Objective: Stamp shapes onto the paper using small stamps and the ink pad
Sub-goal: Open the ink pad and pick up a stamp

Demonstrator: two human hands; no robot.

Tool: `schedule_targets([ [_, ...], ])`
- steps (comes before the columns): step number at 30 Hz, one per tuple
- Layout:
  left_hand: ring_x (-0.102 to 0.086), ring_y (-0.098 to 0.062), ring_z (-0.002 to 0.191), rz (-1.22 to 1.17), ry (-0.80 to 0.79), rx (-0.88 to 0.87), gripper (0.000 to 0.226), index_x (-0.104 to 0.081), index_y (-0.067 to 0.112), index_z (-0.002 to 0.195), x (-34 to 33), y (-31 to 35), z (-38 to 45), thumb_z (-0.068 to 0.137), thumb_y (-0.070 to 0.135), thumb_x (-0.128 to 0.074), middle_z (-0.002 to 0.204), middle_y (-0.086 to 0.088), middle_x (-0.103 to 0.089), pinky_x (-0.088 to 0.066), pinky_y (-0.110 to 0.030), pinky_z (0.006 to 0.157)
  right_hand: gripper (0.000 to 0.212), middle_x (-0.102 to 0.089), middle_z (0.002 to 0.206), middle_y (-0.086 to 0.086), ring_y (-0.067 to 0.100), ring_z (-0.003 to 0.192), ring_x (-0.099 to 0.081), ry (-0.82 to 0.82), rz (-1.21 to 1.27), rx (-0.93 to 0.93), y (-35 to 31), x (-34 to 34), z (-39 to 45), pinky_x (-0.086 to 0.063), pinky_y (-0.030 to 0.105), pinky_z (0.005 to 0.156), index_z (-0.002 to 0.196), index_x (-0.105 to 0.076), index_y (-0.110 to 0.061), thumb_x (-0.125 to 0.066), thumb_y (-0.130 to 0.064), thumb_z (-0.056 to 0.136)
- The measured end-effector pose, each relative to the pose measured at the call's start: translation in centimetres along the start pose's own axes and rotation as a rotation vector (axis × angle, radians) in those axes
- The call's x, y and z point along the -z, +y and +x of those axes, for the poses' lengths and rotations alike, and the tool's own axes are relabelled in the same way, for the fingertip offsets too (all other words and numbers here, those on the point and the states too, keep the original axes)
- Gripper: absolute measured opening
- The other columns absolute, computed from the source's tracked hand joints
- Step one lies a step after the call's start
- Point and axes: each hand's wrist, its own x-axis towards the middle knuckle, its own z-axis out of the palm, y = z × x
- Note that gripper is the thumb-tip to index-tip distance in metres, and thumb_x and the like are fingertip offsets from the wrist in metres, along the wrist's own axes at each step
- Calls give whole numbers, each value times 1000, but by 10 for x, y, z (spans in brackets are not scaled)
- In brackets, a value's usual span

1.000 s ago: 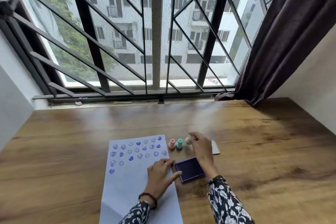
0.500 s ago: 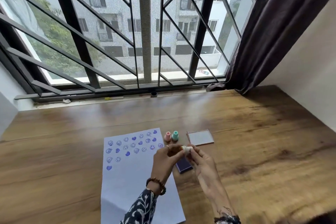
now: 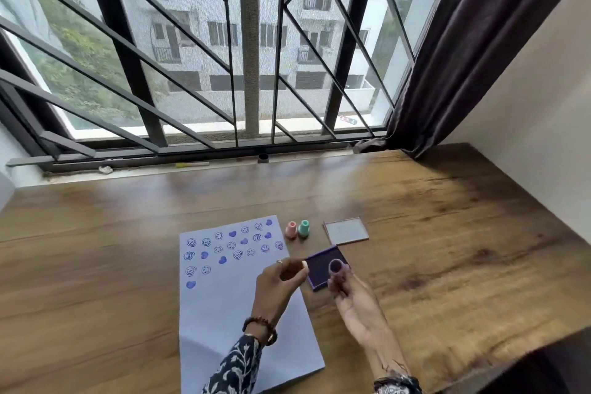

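Both hands have just parted: cap off, stamp ready.
My left hand point(image 3: 281, 278) pinches the cap point(image 3: 303, 264); my right hand point(image 3: 351, 301) grips the stamp point(image 3: 336, 266), face up, above the ink pad point(image 3: 323, 269).

A second ago my right hand point(image 3: 351, 297) reached beyond the square purple ink pad point(image 3: 323, 265) and my left hand point(image 3: 281, 285) lay flat on the paper beside it. Then both met on the small white stamp. Now they have separated: the left holds its white cap point(image 3: 304, 264), the right holds the round purple-inked stamp point(image 3: 335, 266) over the pad.
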Motion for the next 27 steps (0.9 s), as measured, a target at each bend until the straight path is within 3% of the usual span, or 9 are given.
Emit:
schedule_targets([
  [3, -67, -13, 77, -36, -32, 58, 12, -72, 14, 89, 2, -10, 0, 77, 13, -69, 86, -7, -74, -56, -25, 76, 18, -62, 91, 12, 16, 79, -56, 8, -57, 3, -1, 6, 2, -57, 15, 52, 100, -61, -1, -43, -4, 95],
  [5, -67, -15, 75, -105, -50, 100, 13, -71, 9, 91, 2, -14, 0, 79, 10, -67, 85, -9, -73, -58, -25, 72, 15, -65, 92, 11, 15, 81, -59, 20, -168, 50, 0, 8, 5, -57, 16, 58, 101, -61, -2, -49, -3, 93],
  [8, -68, -14, 71, -174, -70, 121, 10, -69, 11, 90, 0, -16, 1, 82, 10, -64, 84, -10, -73, -59, -25, 70, 5, -70, 89, 2, 13, 81, -63, 99, -610, 220, 2, 6, 3, -50, 21, 69, 89, -68, -15, -64, -13, 86],
  [11, -69, -14, 69, -232, -42, 144, 8, -67, 13, 87, -1, -19, 5, 84, 10, -61, 82, -11, -72, -59, -24, 68, 12, -68, 82, -11, 1, 78, -61, 141, -1098, 460, 4, 0, 0, -43, 17, 63, 73, -64, -30, -67, -24, 83],
  [13, -68, -14, 68, -262, -24, 158, 8, -66, 10, 90, -1, -20, 8, 85, 10, -60, 81, -12, -72, -58, -22, 66, 11, -61, 86, -9, -4, 74, -53, 106, -1327, 568, 6, -4, 2, -39, 13, 60, 80, -61, -31, -62, -22, 86],
  [16, -67, -15, 67, -285, -20, 172, 7, -64, 9, 90, -2, -20, 13, 85, 9, -59, 78, -10, -71, -57, -20, 64, 16, -60, 101, 2, 12, 81, -54, 59, -1604, 630, 10, -7, 4, -42, 21, 69, 102, -64, -16, -51, -15, 92],
  [20, -63, -10, 59, -323, -40, 196, 6, -62, 5, 90, -2, -20, 19, 85, 6, -58, 72, -10, -67, -54, -15, 56, 24, -57, 112, 7, 24, 96, -59, 29, -1760, 648, 15, -12, 5, -47, 33, 76, 114, -58, -11, -44, -11, 96],
  [27, -62, -10, 57, -304, -52, 198, 7, -62, 7, 90, -2, -26, 26, 84, 5, -59, 73, -12, -66, -53, -14, 53, 19, -61, 106, 8, 22, 94, -59, -2, -1890, 700, 18, -15, 13, -49, 30, 77, 107, -59, -10, -43, -13, 96],
])
